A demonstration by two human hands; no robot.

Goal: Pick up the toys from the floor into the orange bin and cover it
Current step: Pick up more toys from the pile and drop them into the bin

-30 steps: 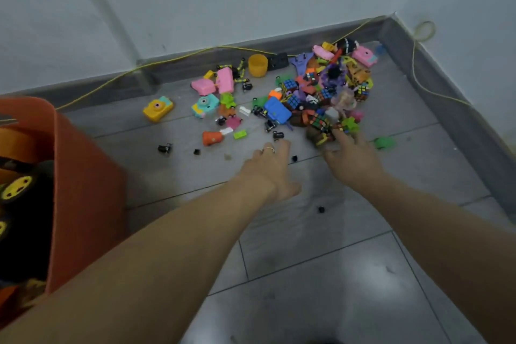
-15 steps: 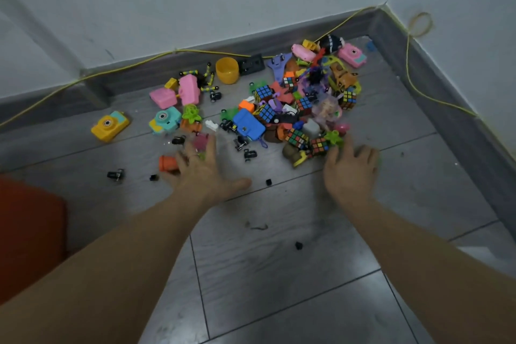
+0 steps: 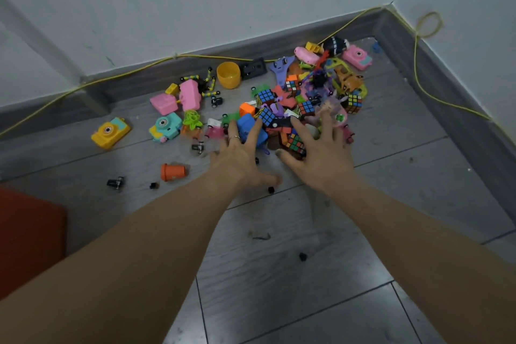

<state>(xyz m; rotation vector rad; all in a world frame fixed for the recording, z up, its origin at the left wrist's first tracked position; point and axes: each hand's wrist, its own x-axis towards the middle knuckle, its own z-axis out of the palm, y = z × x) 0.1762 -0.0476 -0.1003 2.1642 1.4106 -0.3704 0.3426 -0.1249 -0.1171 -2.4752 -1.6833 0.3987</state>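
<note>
A heap of small plastic toys (image 3: 312, 92) lies on the grey floor in the room's corner, with several mini puzzle cubes, a blue block (image 3: 248, 126) and toy cameras. My left hand (image 3: 240, 156) lies flat with fingers spread on the heap's near edge, over the blue block. My right hand (image 3: 321, 153) is spread too, its fingers reaching onto a puzzle cube (image 3: 296, 144) and the toys behind it. Neither hand holds anything. Only a corner of the orange bin (image 3: 28, 237) shows, at the left edge.
Loose toys lie left of the heap: a yellow camera (image 3: 110, 131), a teal camera (image 3: 164, 127), pink pieces (image 3: 190, 95), a yellow cup (image 3: 228, 74), an orange piece (image 3: 172, 172). Small black bits dot the floor. A yellow cord (image 3: 418, 84) runs along the skirting.
My left hand has swung right from the loose toys onto the heap's near edge, close to my right hand. My right hand has pushed further forward into the heap.
</note>
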